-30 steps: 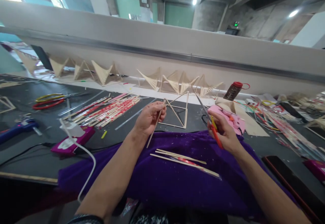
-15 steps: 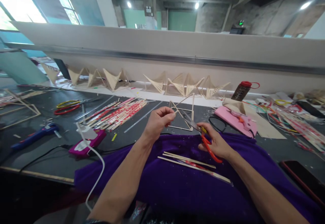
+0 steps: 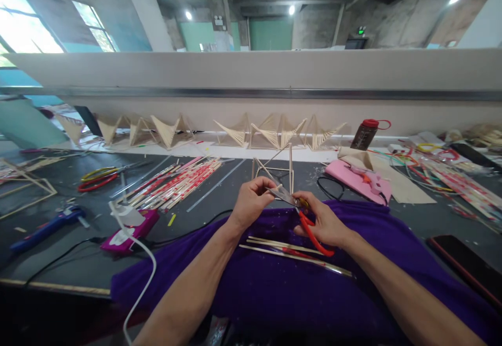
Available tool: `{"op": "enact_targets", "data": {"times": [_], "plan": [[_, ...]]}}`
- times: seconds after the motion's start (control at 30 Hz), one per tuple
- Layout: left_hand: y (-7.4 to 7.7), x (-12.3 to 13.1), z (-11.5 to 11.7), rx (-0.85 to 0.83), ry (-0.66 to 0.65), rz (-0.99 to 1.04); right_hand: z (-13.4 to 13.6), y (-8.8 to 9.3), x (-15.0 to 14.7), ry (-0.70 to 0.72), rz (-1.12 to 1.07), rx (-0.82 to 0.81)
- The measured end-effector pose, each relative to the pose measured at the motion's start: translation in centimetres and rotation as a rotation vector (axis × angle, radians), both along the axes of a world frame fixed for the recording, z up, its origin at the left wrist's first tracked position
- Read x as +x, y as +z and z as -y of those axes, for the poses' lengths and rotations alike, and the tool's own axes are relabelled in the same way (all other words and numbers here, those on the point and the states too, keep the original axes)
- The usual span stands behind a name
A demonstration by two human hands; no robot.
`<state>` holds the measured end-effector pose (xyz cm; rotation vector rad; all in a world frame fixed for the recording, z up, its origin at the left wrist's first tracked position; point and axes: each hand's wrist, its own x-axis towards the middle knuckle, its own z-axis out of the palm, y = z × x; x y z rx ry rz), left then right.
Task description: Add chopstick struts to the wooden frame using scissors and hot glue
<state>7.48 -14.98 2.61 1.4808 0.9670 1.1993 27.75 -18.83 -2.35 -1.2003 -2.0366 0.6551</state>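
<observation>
My left hand (image 3: pixel 253 200) is closed in a pinch, with the pale tip of a small wooden stick (image 3: pixel 278 186) showing at its fingertips. In my right hand (image 3: pixel 325 221) is a pair of scissors (image 3: pixel 317 240) with red and yellow handles. Their blades point left and lie close to the left fingertips and the stick. Directly behind the hands stands a wooden stick frame (image 3: pixel 291 171), partly hidden by them. Below the hands, several thin wooden sticks (image 3: pixel 294 253), some with red-printed wrapping, lie on a purple cloth (image 3: pixel 274 299).
Left are a pile of sticks (image 3: pixel 176 184), a magenta power strip (image 3: pixel 129 231), a blue glue gun (image 3: pixel 47 228) and pliers (image 3: pixel 98 179). Right are a pink glue gun (image 3: pixel 368 179), a bottle (image 3: pixel 364 134) and a phone (image 3: pixel 466 262). Stick models (image 3: pixel 235 131) line the back.
My hands have come closer together and slightly lower, bringing the scissor blades up to the left fingertips. The whole view has shifted a little, with the table's things now further left.
</observation>
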Motion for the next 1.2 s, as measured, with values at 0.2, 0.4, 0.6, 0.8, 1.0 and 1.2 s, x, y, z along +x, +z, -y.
{"op": "enact_targets", "data": {"times": [0.2, 0.4, 0.6, 0.8, 1.0, 1.2], "plan": [[-0.4, 0.6, 0.3, 0.041, -0.022, -0.061, 0.2, 0.1, -0.1, -0.011, -0.003, -0.001], [-1.7, 1.0, -0.1, 0.049, -0.036, -0.038, 0.1, 0.0, -0.2, -0.008, 0.009, -0.012], [-2.5, 1.0, -0.4, 0.063, -0.019, -0.011, 0.0, 0.0, -0.1, 0.022, 0.012, 0.025], [-2.8, 1.3, -0.6, 0.095, 0.005, 0.015, -0.1, -0.6, -0.1, 0.021, 0.015, 0.01], [-3.1, 1.4, -0.5, 0.091, -0.011, 0.028, 0.1, -1.0, -0.4, -0.001, -0.012, 0.037], [-3.5, 1.7, -0.3, 0.126, -0.041, 0.082, 0.5, -0.5, -0.2, -0.025, 0.044, 0.102]]}}
